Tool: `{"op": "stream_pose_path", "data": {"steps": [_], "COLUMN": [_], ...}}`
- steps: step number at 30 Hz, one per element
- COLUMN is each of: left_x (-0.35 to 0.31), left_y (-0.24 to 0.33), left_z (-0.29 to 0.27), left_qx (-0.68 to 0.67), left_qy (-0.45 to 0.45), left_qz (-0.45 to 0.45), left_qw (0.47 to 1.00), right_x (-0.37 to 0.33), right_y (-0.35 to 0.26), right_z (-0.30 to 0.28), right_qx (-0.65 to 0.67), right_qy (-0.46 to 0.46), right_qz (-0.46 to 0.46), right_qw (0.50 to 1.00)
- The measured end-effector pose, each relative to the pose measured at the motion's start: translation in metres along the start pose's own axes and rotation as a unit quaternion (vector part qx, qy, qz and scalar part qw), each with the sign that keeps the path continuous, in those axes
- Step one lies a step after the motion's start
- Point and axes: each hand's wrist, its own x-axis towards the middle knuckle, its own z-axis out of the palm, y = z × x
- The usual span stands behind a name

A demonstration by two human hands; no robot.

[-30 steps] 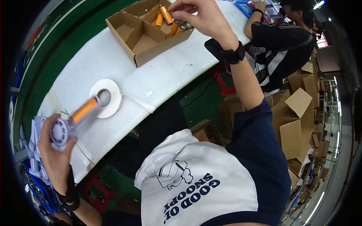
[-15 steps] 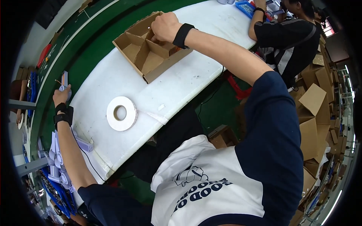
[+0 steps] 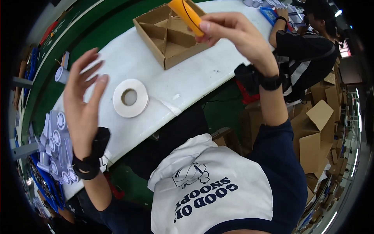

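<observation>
My right hand [image 3: 237, 33] is raised at the near right corner of the cardboard tray [image 3: 183, 56]. It grips an orange utility knife [image 3: 187, 17], slim and marked by a dark line along its length; no blade can be seen. My left hand [image 3: 82, 103], fingers spread and holding nothing, hangs over the left end of the white table [image 3: 191, 84]. Beside it lies a roll of white tape [image 3: 141, 98] with a loose strip running toward the table's front edge. Beyond the left fingers, a pale lavender plastic device [image 3: 61, 74] rests on the green surface.
Many lavender plastic parts [image 3: 54, 144] are heaped at my left, by blue bins [image 3: 43, 187]. A co-worker [image 3: 307, 50] sits at the right with a blue tray [image 3: 270, 15]. Open cardboard boxes [image 3: 311, 144] stand on my right. A green conveyor [image 3: 101, 23] runs behind the table.
My right hand has come out of the cardboard tray with the orange utility knife. My left hand has let go of the lavender device and drawn back toward me, opening.
</observation>
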Motion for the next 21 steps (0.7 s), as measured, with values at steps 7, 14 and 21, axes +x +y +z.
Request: {"op": "stream_pose_path", "data": {"steps": [7, 14, 21], "left_x": [-0.064, -0.095, -0.108], "left_y": [0.008, -0.009, -0.014], "left_z": [0.069, 0.043, 0.046], "left_qx": [-0.324, -0.291, -0.217], "left_qy": [0.013, 0.152, 0.128], "left_qz": [-0.056, 0.021, 0.010], "left_qw": [0.944, 0.945, 0.968], "right_x": [-0.038, -0.045, -0.042], "right_y": [-0.003, 0.019, 0.015], "right_z": [0.127, 0.131, 0.141], "right_qx": [0.080, 0.592, 0.722], "right_qy": [0.000, -0.045, -0.081], "right_qz": [-0.052, -0.098, -0.094], "right_qw": [0.995, 0.799, 0.680]}}
